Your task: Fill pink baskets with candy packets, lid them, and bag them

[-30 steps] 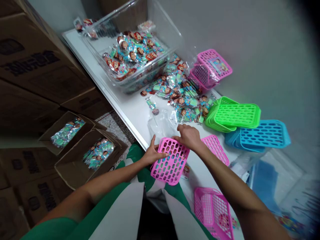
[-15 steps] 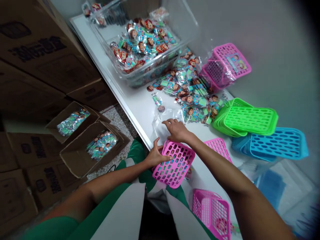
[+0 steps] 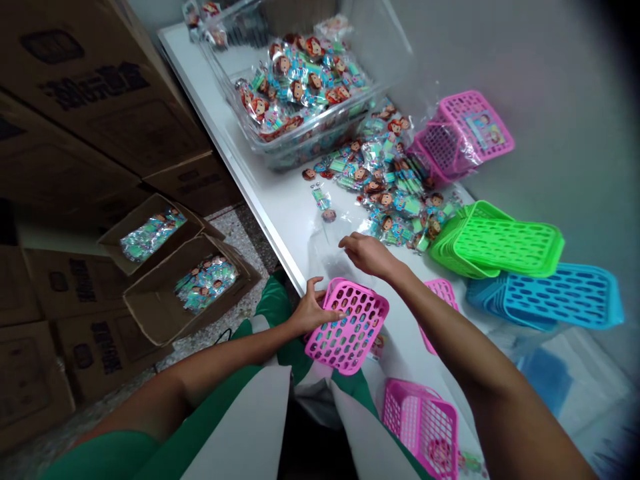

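Note:
A pink perforated basket (image 3: 353,327) is tilted over my lap at the table's front edge, and small packets show through its holes. My left hand (image 3: 314,310) grips its left side, thumb across the holes. Above the basket, my right hand (image 3: 367,253) is bent with its fingertips together at a clear plastic bag (image 3: 325,253) that spreads on the white table beyond the basket. What the right fingertips hold is too small to make out. Just past the bag lies a single doll-figure packet (image 3: 323,200).
Heaped packets (image 3: 395,193) and a clear bin (image 3: 310,127) of packets stand farther back. Green baskets (image 3: 505,240), blue baskets (image 3: 560,293) and pink baskets (image 3: 465,133) line the right. Cardboard boxes (image 3: 160,300) are at the left. Another pink basket (image 3: 420,423) is near right.
My right hand has moved slightly right and up, away from the pink basket, and its fingers have drawn closer together. The left hand keeps its hold. The whole view has shifted a little.

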`<state>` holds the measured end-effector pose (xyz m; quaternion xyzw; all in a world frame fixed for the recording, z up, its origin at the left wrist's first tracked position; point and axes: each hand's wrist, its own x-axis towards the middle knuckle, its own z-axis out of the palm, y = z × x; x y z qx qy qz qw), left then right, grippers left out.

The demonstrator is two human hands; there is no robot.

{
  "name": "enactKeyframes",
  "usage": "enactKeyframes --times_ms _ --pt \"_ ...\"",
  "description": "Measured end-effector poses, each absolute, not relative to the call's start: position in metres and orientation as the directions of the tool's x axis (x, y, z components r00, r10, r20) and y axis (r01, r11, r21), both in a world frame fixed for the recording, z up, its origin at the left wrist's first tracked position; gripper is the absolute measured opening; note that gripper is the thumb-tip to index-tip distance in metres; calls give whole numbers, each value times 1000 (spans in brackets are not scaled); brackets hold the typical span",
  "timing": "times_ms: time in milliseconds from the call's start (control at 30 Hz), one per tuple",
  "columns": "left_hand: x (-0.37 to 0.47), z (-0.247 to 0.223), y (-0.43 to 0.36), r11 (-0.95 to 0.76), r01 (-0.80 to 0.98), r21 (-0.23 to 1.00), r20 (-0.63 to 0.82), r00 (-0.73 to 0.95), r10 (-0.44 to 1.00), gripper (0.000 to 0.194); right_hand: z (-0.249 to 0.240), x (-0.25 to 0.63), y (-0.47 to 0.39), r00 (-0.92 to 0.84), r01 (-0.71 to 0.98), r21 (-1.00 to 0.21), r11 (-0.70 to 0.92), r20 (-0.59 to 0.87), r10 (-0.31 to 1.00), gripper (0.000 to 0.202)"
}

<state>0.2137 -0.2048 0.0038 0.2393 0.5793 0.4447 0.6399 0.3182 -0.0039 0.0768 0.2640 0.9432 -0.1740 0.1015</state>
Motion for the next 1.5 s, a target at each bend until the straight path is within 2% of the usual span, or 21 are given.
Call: enactKeyframes --times_ms 133,333,433,567,633,733,900,1067,1167,1233,1367,1433,1500 --pt "211 4 -205 476 -244 845 -510 -102 854 107 88 322 -6 -874 467 -290 835 -297 386 29" --pt "205 9 -202 463 -269 845 -503 -103 858 103 106 331 -18 -880 423 -188 887 -317 353 28" --pt "204 11 -198 427 -277 861 -461 -69 885 100 108 335 -24 -901 419 -272 866 -241 361 27" --pt "207 11 -193 402 -289 869 -416 12 909 89 104 340 -26 -833 539 -446 714 -159 529 26" --pt "209 9 -191 401 -290 869 -412 24 911 91 100 342 -27 -811 562 -464 685 -148 566 25" --pt "211 5 -188 402 -286 870 -414 19 910 95 97 343 -31 -846 525 -375 764 -131 517 25" --pt "210 0 -183 446 -291 846 -464 10 886 110 95 344 -44 -926 362 -211 908 -190 325 22" --pt "207 5 -180 460 -325 827 -487 -2 874 101 95 354 -42 -904 409 -171 896 -209 373 21" --pt "206 7 -180 456 -327 828 -475 23 879 101 95 365 -39 -877 477 -244 845 -199 437 21" --pt "206 6 -181 448 -312 838 -457 46 888 100 96 373 -38 -847 529 -363 767 -176 501 19" --pt "205 3 -181 434 -300 849 -432 78 899 95 103 382 -43 -783 530 -701 477 -190 592 15" --pt "205 2 -181 444 -304 843 -431 112 895 93 106 383 -45 -759 509 -797 325 -238 606 13" --pt "205 3 -180 448 -299 843 -430 128 894 93 105 384 -47 -730 507 -833 221 -279 624 12"
